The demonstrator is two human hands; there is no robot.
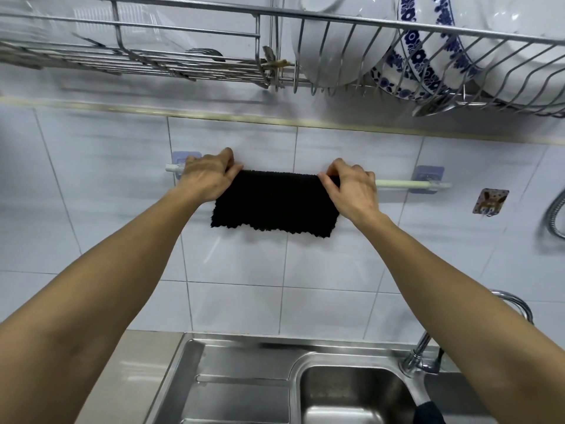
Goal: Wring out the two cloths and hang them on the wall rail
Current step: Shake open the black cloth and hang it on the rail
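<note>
The black cloth (275, 203) hangs folded over the pale wall rail (397, 183), in the left and middle part of it, and its lower edge hangs free in front of the white tiled wall (122, 209). The left hand (208, 179) pinches the upper left corner of the cloth between thumb and fingers, right at the rail. The right hand (351, 188) pinches the upper right corner in the same way, so both hands hold the cloth spread along the rail. The rail sits in two bluish adhesive holders (426, 175) stuck on the tiles; the right part of the rail is bare. A small square sticker hook (490, 201) is on the wall just to the right of the rail, and a metal shower hose (555, 215) curves at the right edge. Above, a wire dish rack (336, 22) carries white bowls and a blue-patterned plate (428, 56). Below, the steel sink (244, 377) is set in the counter (137, 362), with a chrome tap (422, 356) at its right side. A dark piece of something (428, 413) shows at the bottom edge beside the right forearm; I cannot tell if it is the second cloth.
</note>
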